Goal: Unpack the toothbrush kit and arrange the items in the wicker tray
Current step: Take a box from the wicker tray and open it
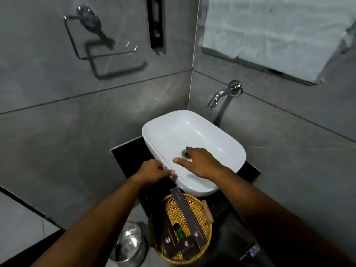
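A round wicker tray (200,211) with wooden handles sits on the dark counter just in front of the sink. Inside lie dark brown kit boxes (169,242) and a small green bottle (179,231). One long brown box (187,212) slants across the tray, its upper end leaning at the sink's front wall. My left hand (153,170) hovers at the sink's front-left rim just above that end, fingers pinched together; whether they hold anything is hidden. My right hand (201,162) is spread flat over the basin near the drain, holding nothing.
The white basin (221,139) stands on a black counter (125,157) in a grey-tiled corner. A chrome tap (224,94) juts from the right wall, and a towel ring (92,45) hangs on the left wall. A steel bin (130,245) stands below left.
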Motion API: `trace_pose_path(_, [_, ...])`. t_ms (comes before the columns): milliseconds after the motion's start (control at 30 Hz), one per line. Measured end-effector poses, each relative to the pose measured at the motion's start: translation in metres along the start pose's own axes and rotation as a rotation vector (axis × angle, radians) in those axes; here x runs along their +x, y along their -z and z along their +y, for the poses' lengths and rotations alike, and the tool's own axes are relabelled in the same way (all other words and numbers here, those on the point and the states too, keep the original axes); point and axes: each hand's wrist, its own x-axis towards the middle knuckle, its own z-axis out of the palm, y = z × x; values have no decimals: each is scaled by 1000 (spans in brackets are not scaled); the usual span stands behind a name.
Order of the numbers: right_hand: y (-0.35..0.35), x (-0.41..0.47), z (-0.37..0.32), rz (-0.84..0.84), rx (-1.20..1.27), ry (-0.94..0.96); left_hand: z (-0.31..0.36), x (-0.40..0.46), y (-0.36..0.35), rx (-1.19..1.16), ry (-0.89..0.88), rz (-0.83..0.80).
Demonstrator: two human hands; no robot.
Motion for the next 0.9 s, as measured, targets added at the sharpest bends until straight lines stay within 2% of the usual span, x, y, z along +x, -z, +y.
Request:
trace_pose_path(133, [-36,-33,6,-1,-6,-1,-14,-6,-40,-19,86,-103])
trace_pose_path(300, [-73,-62,5,4,36,143,-28,-4,-68,-140,173,-106])
trace_pose_path(433, [-100,-81,18,-61,-19,155,-31,4,-78,-163,201,-67])
trace_pose_path(500, [-110,-86,27,-93,-74,121,-33,9,-80,-197,222,-76])
trace_pose_path(667, [-126,-87,44,-199,-19,-91,-29,18,-88,-224,254,-103])
trace_pose_path(900, [-145,-74,36,-140,-111,-155,-24,15,-94,-401,326,-63])
